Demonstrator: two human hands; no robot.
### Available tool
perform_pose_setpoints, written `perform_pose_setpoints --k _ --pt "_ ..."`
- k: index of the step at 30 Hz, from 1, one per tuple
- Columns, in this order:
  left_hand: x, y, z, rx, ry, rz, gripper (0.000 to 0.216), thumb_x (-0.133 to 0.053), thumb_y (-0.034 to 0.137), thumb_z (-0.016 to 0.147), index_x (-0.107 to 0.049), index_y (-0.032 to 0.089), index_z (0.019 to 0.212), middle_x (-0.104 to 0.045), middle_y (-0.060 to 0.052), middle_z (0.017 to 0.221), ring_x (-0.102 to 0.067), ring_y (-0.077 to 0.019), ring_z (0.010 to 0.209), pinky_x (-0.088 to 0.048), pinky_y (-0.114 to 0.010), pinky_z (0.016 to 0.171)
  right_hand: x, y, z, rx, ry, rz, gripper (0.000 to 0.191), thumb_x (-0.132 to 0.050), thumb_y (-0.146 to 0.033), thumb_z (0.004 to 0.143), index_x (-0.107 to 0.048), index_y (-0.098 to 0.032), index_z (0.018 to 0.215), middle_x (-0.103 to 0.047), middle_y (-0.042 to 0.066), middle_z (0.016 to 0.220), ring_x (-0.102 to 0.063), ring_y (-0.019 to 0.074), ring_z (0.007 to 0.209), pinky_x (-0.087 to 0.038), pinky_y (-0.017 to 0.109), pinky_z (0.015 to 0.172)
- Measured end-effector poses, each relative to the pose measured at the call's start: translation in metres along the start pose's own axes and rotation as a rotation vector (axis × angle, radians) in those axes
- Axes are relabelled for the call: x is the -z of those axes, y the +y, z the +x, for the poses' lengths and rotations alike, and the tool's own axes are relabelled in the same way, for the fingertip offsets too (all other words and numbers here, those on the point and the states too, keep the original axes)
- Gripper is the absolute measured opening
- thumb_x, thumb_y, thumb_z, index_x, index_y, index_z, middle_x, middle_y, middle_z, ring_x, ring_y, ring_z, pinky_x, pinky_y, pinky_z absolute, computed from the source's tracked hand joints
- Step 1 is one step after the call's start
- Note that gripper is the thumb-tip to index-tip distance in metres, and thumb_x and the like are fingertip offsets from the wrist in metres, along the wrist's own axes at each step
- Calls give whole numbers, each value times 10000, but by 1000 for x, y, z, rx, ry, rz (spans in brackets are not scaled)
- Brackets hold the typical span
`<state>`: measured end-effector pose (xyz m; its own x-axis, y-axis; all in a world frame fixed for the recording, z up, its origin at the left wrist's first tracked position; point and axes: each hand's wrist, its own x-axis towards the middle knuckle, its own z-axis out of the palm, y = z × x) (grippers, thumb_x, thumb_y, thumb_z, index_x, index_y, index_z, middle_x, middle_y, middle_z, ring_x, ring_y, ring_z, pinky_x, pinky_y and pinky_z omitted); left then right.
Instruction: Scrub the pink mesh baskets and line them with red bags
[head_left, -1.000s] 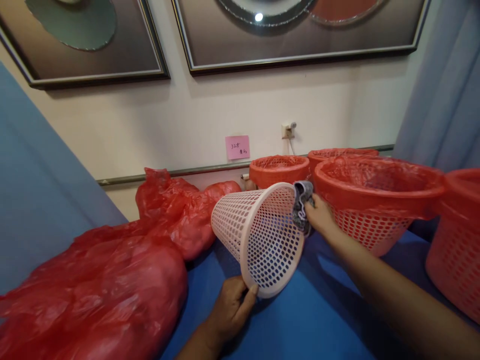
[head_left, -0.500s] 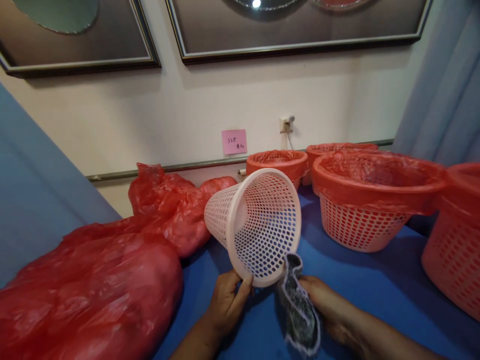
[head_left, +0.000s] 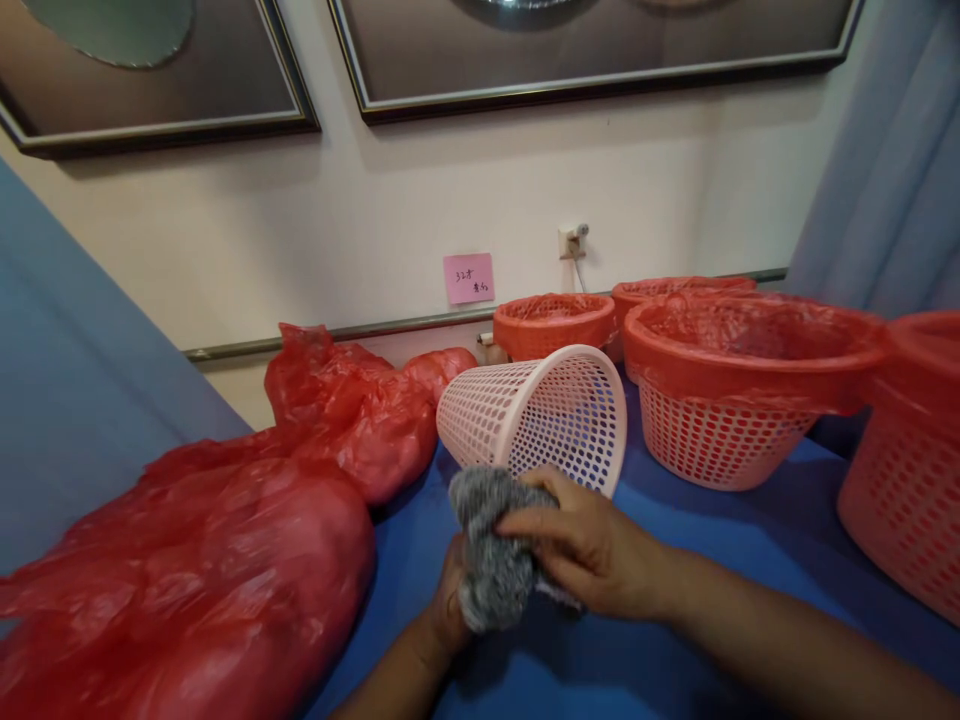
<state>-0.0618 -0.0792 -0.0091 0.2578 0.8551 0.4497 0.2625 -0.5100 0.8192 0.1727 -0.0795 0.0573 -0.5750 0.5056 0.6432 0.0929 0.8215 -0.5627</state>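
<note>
Cloth [head_left: 491, 560] under right hand [head_left: 585, 545] fingers, bunched

Both hands meet low centre. Right hand [head_left: 581, 545] on top, palm down, fingers curled shut, forearm angling in from lower right. Left hand [head_left: 450, 610] beneath – mostly hidden, wrist bent up, forearm rising from bottom edge.

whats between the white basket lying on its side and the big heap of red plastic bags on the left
In the head view, only bare blue table lies between the white basket and the red plastic bags.
</note>
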Motion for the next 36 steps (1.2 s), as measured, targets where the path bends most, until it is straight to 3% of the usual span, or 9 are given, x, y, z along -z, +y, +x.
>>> perform_pose_setpoints --k 4,7,12,17,20,25,28,32,36 --pt "2 6 1 -33 -86 -4 683 -360 693 1004 -771 153 923 -762 -99 882 -678 -229 765 -577 -367 730 -22 23 -37 -98 -283 -302 277 -590 -87 833 -727 -242 1017 -618 67 1190 -601 224 1032 -509 374 890" --pt "-1 8 5 -25 -110 36 544 -590 653 920 -777 152 818 -720 -57 712 -640 -195 658 -531 -303 663 -24 43 -68 -219 -331 -480 229 -583 -58 788 -722 -209 888 -649 77 1183 -609 233 1006 -485 368 874" --pt "-5 7 9 93 107 -10 408 -731 535 858 -728 168 678 -649 -16 594 -617 -173 608 -503 -263 607 -6 64 -85 -470 -261 -597 284 -516 -11 723 -707 -189 835 -655 82 1002 -626 199 881 -460 299 764" --pt "8 24 15 127 366 -117 428 -708 532 889 -668 167 669 -620 11 576 -547 -121 531 -457 -225 528 7 77 -85 -850 -175 -742 373 -463 -94 867 -716 -171 1131 -648 132 1060 -677 216 847 -480 313 733" --pt "16 49 26 141 485 -349 400 -840 518 762 -663 165 696 -573 43 525 -529 -107 476 -452 -211 469 10 87 -89 -923 -80 -715 449 -440 -151 926 -650 -184 1322 -642 145 1145 -699 236 913 -509 347 821" --pt "26 97 61 80 549 -557 359 -874 392 736 -602 171 655 -508 75 496 -464 -71 428 -429 -167 393 7 91 -101 -727 36 -488 572 -480 -186 909 -483 -141 1479 -600 172 1392 -610 267 1261 -458 410 1085" --pt "29 115 87 40 552 -632 322 -854 328 735 -588 166 653 -480 83 509 -432 -55 445 -407 -142 393 -4 76 -100 -515 -22 -352 646 -512 -189 877 -420 -126 1513 -572 184 1467 -573 271 1317 -433 443 1123" --pt "24 119 110 97 478 -748 340 -850 308 717 -553 165 636 -469 92 512 -425 -39 437 -395 -140 415 -30 49 -84 -273 -176 -266 577 -537 -205 872 -499 -185 1447 -629 141 1407 -600 283 1258 -408 498 1124" --pt "15 106 120 157 426 -764 392 -859 343 708 -518 173 617 -475 95 508 -416 -34 409 -387 -159 415 -47 39 -66 -224 -262 -286 566 -599 -214 832 -544 -200 1396 -662 122 1323 -613 289 1169 -443 485 1048"
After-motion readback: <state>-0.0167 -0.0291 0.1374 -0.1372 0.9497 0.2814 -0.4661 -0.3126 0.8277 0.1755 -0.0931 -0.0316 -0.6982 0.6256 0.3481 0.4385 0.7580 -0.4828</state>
